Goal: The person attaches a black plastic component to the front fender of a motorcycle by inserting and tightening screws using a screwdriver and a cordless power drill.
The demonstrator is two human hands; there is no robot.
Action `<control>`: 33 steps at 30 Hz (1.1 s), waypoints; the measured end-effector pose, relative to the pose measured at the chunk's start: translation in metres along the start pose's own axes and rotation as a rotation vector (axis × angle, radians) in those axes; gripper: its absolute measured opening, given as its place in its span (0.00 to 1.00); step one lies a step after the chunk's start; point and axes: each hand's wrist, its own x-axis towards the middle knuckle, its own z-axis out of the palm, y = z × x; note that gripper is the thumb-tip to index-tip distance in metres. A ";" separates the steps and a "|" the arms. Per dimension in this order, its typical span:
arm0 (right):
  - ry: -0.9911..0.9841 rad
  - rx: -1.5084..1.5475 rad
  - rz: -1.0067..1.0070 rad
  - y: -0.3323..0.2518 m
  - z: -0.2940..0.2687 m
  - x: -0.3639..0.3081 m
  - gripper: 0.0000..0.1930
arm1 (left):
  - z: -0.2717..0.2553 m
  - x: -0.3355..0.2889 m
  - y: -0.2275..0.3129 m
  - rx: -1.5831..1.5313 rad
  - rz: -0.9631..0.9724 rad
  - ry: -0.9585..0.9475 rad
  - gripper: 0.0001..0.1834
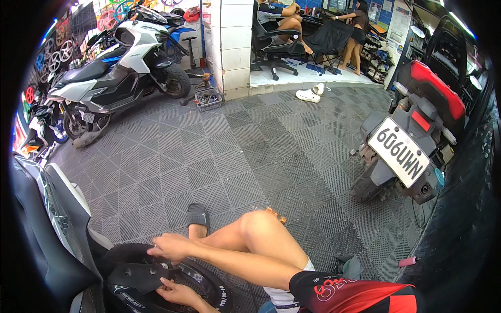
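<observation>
Through the head camera, I have the bent leg (pixel 261 235) in front of me, the right forearm crossing it on the way to the black tyre (pixel 216 281) at lower left. The dark motorcycle fairing (pixel 58 224) crowds that side. Farther off, a white-and-grey scooter (pixel 117 78) stands beside a tiled pillar (pixel 235 47), with a mesh basket (pixel 210 107) near its front wheel; white clogs (pixel 309 96) lie in mid-floor. A red-tailed motorcycle (pixel 441 96) blocks the right, a pink cylinder (pixel 407 261) lying below it. Beyond, I see one person seated and another standing.

The right hand (pixel 171 247) is curled above the tyre; I cannot tell what it grips. The left hand (pixel 180 293) has its thumb at the edge of a black panel (pixel 136 277) over the wheel, but whether it pinches it I cannot tell. The panel looks smooth, flat and matt; the tyre is round, with pale lettering. Ribbed grey tiles (pixel 172 151) form triangles; the pillar's are glossy rectangles.
</observation>
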 end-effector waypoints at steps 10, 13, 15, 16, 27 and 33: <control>-0.017 -0.052 -0.023 0.010 -0.001 0.006 0.22 | 0.002 -0.006 0.006 -0.011 -0.022 -0.033 0.17; 0.115 -0.112 0.022 0.025 0.011 0.011 0.22 | 0.003 -0.008 0.012 -0.054 -0.005 -0.023 0.16; -0.062 0.143 -0.236 0.032 0.007 0.011 0.31 | 0.003 -0.006 0.008 -0.054 0.003 -0.019 0.16; -0.059 0.132 -0.179 0.019 -0.001 0.005 0.29 | 0.001 -0.004 0.006 -0.022 -0.016 -0.042 0.16; -0.024 0.023 -0.044 0.008 -0.001 0.006 0.20 | 0.002 -0.005 0.006 -0.024 -0.016 -0.018 0.17; 0.003 0.184 -0.251 0.016 0.004 0.001 0.26 | 0.002 -0.004 -0.001 -0.039 -0.009 -0.026 0.18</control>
